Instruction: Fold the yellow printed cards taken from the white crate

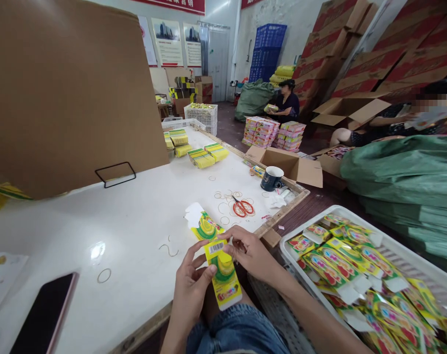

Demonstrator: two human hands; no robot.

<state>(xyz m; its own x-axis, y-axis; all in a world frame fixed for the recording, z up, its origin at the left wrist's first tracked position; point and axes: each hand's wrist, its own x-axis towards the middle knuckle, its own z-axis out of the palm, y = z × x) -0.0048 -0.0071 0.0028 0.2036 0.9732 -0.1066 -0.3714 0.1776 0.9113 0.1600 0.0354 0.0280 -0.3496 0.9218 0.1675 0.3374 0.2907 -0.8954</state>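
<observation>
Both my hands hold a flat yellow and green printed carton over my lap, at the near edge of the white table. My left hand grips its lower left side with thumb on the front. My right hand pinches its right edge near the barcode. The carton's white flaps stick out at the top. A white plastic crate full of several folded cartons of the same kind stands to my right.
On the table lie red-handled scissors, scattered rubber bands, a dark mug, a phone and yellow carton stacks. A big cardboard sheet stands at left. Green sacks lie to the right. Two other people sit beyond, among boxes.
</observation>
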